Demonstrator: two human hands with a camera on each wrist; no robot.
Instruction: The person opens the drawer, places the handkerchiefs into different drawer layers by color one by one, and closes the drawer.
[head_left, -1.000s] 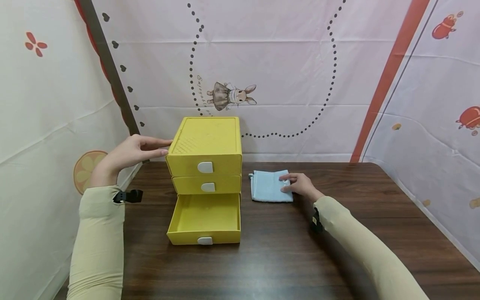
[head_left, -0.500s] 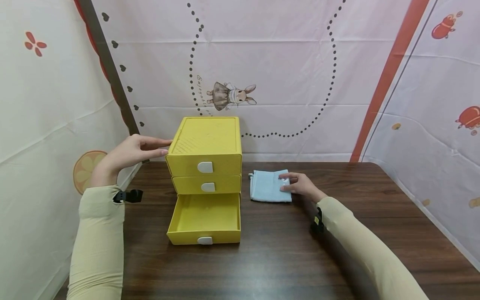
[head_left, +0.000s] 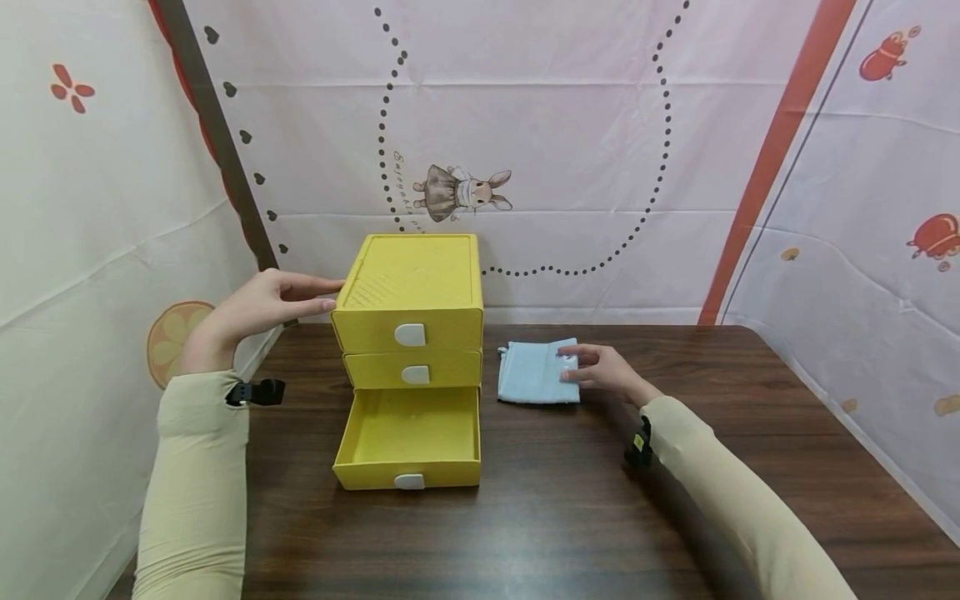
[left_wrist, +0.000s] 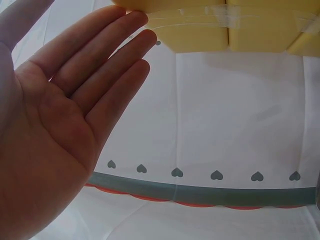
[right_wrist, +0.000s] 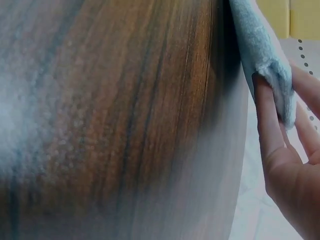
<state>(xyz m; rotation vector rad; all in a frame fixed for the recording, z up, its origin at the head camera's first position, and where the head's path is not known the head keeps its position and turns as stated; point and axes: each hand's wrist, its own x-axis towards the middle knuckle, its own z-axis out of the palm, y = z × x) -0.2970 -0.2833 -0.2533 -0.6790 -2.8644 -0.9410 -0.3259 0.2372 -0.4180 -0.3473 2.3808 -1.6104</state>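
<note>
A light blue folded towel (head_left: 534,372) lies on the table to the right of a yellow drawer unit (head_left: 408,329). My right hand (head_left: 606,372) pinches the towel's right edge; in the right wrist view, the thumb is on one side of the towel (right_wrist: 265,55) and the fingers are on the other. My left hand (head_left: 255,307) touches the unit's upper left side with its fingertips. Its fingers (left_wrist: 95,65) look straight in the left wrist view. The unit's bottom drawer (head_left: 408,474) is pulled out with nothing in it, while the two upper drawers are closed.
The dark wood table (head_left: 555,517) carries the drawer unit and the towel. A printed white curtain (head_left: 585,150) hangs behind and along both sides. Each drawer has a white pull tab (head_left: 410,335) at its front.
The towel's right edge has shifted slightly left and looks a little raised in my right hand. My left hand and the drawer unit stay where they were.
</note>
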